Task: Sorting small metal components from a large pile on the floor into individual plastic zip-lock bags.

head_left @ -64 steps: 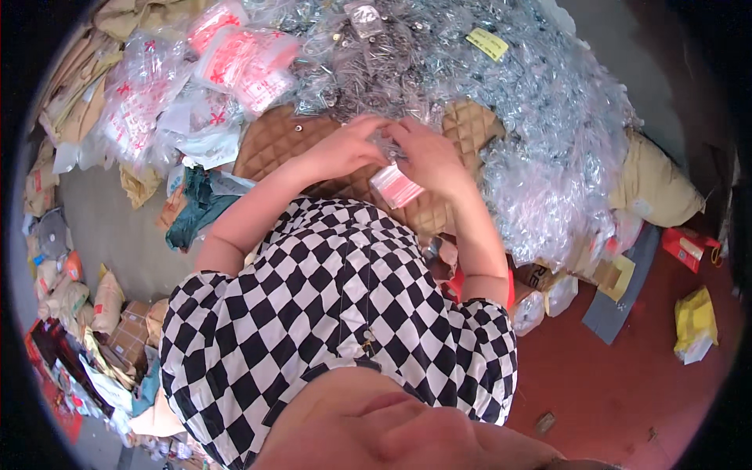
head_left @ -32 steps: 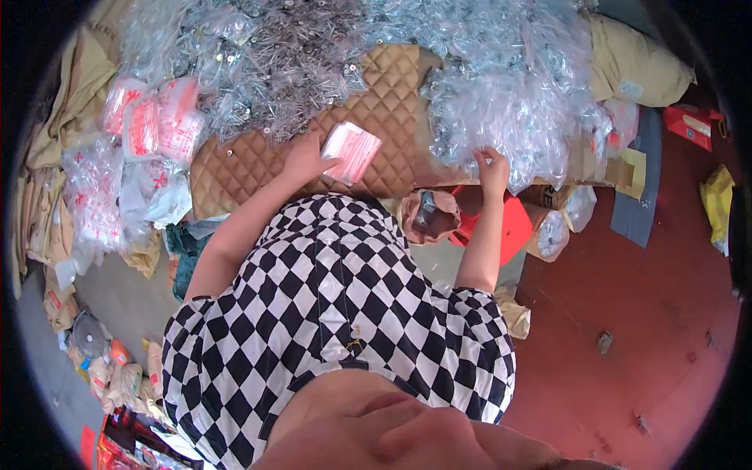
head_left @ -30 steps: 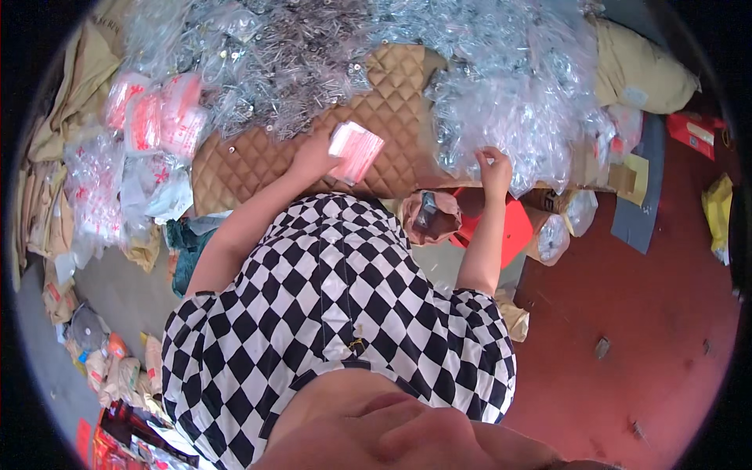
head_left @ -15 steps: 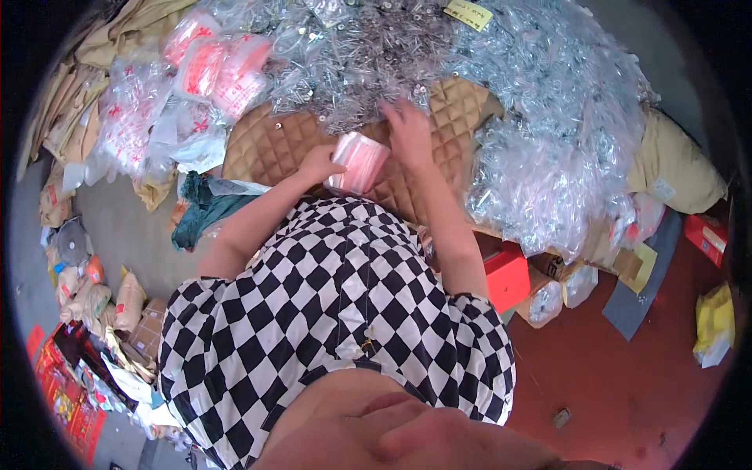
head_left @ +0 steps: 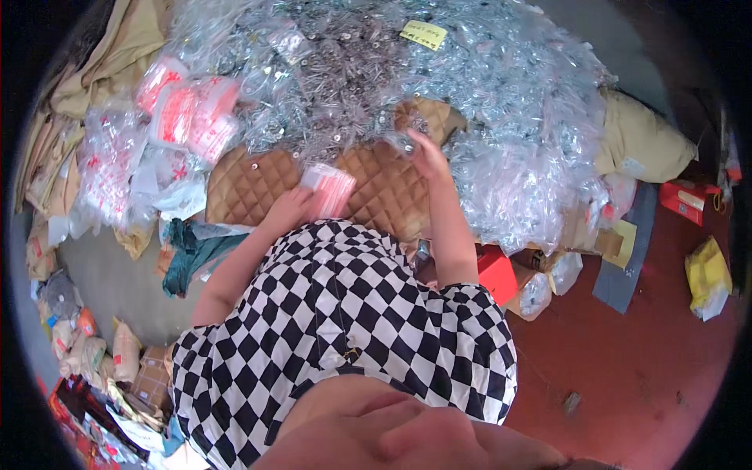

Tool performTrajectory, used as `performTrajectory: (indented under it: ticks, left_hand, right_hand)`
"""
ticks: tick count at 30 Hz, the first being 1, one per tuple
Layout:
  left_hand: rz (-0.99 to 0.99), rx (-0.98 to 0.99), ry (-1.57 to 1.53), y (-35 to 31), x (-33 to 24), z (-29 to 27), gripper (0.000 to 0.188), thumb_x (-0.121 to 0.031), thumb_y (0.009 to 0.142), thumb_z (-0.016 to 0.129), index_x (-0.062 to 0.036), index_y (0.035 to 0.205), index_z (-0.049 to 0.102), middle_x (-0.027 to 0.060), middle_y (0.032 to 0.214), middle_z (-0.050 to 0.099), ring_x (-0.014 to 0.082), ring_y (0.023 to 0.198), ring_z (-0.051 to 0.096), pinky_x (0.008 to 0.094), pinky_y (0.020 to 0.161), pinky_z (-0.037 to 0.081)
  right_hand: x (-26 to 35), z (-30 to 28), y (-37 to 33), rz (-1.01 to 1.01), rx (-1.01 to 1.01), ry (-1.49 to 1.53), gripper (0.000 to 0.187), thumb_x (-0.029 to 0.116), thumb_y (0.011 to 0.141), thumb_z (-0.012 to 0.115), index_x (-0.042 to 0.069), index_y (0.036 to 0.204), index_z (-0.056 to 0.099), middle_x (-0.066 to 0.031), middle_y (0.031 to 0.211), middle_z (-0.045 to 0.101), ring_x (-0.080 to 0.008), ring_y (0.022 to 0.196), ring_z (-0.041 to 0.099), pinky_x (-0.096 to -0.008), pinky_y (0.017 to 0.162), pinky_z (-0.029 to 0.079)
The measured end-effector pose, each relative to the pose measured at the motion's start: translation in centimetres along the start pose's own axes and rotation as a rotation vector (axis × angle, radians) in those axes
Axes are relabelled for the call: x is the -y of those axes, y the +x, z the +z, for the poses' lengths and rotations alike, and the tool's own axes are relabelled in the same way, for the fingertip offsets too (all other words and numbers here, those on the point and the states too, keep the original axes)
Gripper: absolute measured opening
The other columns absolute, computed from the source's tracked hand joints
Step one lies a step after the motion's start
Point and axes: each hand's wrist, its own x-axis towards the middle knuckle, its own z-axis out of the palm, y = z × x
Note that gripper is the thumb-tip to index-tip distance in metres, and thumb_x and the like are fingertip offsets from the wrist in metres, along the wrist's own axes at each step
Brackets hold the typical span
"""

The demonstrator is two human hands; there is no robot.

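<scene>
My left hand (head_left: pixel 291 207) is closed on the near left edge of a pink-and-white printed plastic bag (head_left: pixel 330 190), which rests on a brown quilted mat (head_left: pixel 388 196) close to my body. Farther right, my right hand (head_left: pixel 430 160) reaches to the edge of a big heap of small clear packets (head_left: pixel 345 98), many with little metal parts inside. Its thumb and fingers close around a small clear packet (head_left: pixel 403 141) at the heap's near edge. The packet's contents are too small to make out.
Several filled pink-and-white bags (head_left: pixel 188 110) lie at the left of the heap, and a yellow handwritten note (head_left: pixel 424 34) sits on top. A dark green cloth (head_left: pixel 188 254) lies left of my arm. A red box (head_left: pixel 496 274) stands by my right elbow; a tan sack (head_left: pixel 642 141) leans far right.
The pink-and-white bag has come down flatter on the mat, nearer my body, with my left hand. My right hand has swung away from it to the right and now pinches a clear packet.
</scene>
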Motion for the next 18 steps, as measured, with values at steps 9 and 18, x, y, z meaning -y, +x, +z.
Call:
performTrajectory:
  ticks: [9, 18]
  left_hand:
    - [-0.232, 0.234, -0.236, -0.6, -1.6, -4.1, 0.044, -0.01, 0.082, 0.055, -0.0129, 0.125, 0.058, 0.0133, 0.114, 0.058, 0.0322, 0.103, 0.06, 0.0397, 0.083, 0.052]
    - [-0.215, 0.038, -0.237, -1.5, -0.4, -1.0, 0.048, -0.011, 0.081, 0.057, -0.013, 0.129, 0.053, 0.0154, 0.107, 0.061, 0.0348, 0.098, 0.062, 0.0425, 0.081, 0.051]
  right_hand:
    - [8.7, -7.6, 4.0, -0.68, -0.866, -0.334, 0.037, 0.018, 0.075, 0.077, 0.002, 0.107, 0.067, -0.0095, 0.101, 0.07, -0.0214, 0.088, 0.067, -0.0379, 0.077, 0.055]
    - [13.0, -6.8, 5.1, -0.509, -1.264, -1.609, 0.067, 0.042, 0.063, 0.081, 0.005, 0.117, 0.064, -0.0188, 0.107, 0.069, -0.0365, 0.093, 0.067, -0.0433, 0.082, 0.051]
